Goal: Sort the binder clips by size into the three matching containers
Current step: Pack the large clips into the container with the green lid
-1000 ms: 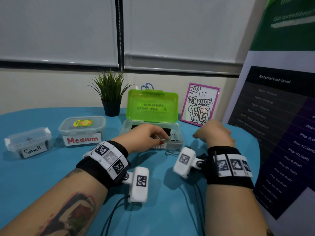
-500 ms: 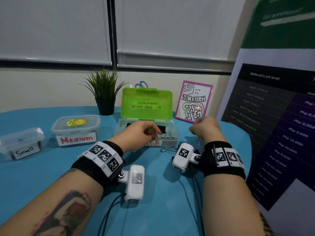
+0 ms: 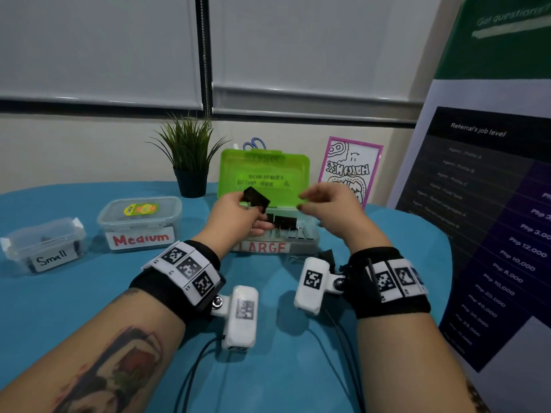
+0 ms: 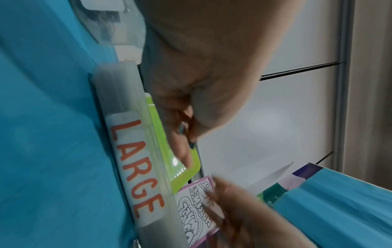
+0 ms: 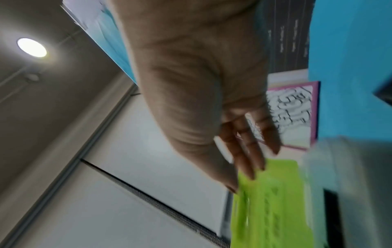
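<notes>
A round desk under a teal cloth carries everything here. At its right edge stands a tall dark poster listing job levels, and white roller blinds fill the wall behind.

Near the back of the desk sits the container labelled LARGE, its clear base open and its lime-green lid standing upright behind it. Several black binder clips lie inside the base with their wire handles pointing toward the person. To the left of it, well apart, is the lidded Medium container with a red label, and further left the Small container, with dark bits dimly visible through its wall. A potted plant stands behind the Medium container, and a pink-framed drawing leans beside the green lid.

The left hand is raised just above the open LARGE container, its fingers pinching a large black binder clip that tilts in front of the green lid. The left wrist view shows the fingers curled tight, though the clip itself is hidden there. The right hand hovers beside it over the right half of the same container, holding nothing; its fingers are nearly straight and loosely spread, tips near the lid.

One more clip lies on the cloth just in front of the LARGE container, partly hidden by the right wrist camera.
</notes>
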### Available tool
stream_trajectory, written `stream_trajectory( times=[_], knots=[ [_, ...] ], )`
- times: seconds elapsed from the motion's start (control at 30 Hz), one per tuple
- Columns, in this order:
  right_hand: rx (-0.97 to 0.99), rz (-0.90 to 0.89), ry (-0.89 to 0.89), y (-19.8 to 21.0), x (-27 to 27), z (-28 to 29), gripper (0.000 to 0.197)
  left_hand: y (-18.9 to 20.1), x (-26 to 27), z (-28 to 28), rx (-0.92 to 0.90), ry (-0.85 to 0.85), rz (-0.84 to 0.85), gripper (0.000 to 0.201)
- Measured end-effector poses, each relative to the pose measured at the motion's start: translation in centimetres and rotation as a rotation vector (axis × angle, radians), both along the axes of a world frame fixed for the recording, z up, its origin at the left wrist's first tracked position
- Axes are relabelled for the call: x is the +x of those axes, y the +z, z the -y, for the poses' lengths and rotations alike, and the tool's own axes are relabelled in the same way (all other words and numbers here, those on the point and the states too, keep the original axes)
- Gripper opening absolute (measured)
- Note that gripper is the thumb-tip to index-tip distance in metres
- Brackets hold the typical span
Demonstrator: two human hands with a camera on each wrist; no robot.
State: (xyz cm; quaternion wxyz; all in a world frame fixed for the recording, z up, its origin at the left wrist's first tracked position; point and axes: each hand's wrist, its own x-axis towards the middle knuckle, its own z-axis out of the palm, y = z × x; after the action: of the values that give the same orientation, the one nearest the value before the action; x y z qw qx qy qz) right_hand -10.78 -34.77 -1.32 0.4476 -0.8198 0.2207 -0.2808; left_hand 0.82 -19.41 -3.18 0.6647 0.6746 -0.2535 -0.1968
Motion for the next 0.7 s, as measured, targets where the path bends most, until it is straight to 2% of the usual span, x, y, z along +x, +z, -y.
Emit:
stream_trajectory(
  times=[0.1, 0.17, 0.2, 0.3, 0.37, 0.47, 0.57, 0.7],
  knots=[
    [-0.102, -0.553, -0.139, -0.5, -1.6, 1.7, 0.051, -0.6, 1.2, -0.2, 0.089, 0.125, -0.006, 0.068],
    [-0.141, -0.754, -0.167, -0.6, -2.1, 1.9, 0.072, -0.8, 1.5, -0.3, 0.150, 0.136, 0.008, 0.074],
    [-0.167, -0.794, -0.172, -0.5, -2.2, 1.8, 0.071, -0.9, 1.6, -0.2, 0.199, 0.140, 0.031, 0.073],
    [-0.197, -0.880, -0.128, 0.2, -2.5, 1.3, 0.051, -1.1, 1.5, -0.3, 0.366, 0.154, 0.107, 0.073],
    [-0.218, -0.940, -0.078, 0.4, -2.7, 0.8, 0.046, -0.8, 1.2, -0.5, 0.415, 0.174, 0.141, 0.067],
    [-0.252, -0.932, -0.084, 0.5, -2.7, 0.2, 0.036, -0.5, 0.7, -0.8, 0.501, 0.179, 0.260, 0.063],
    [-0.269, -0.896, -0.139, 0.3, -2.8, 0.1, 0.037, -0.3, 0.3, -1.1, 0.547, 0.171, 0.370, 0.032],
    [-0.204, -0.866, -0.204, -0.5, -2.4, 0.7, 0.044, -0.1, 0.2, -1.2, 0.645, 0.161, 0.517, 0.005]
  ],
)
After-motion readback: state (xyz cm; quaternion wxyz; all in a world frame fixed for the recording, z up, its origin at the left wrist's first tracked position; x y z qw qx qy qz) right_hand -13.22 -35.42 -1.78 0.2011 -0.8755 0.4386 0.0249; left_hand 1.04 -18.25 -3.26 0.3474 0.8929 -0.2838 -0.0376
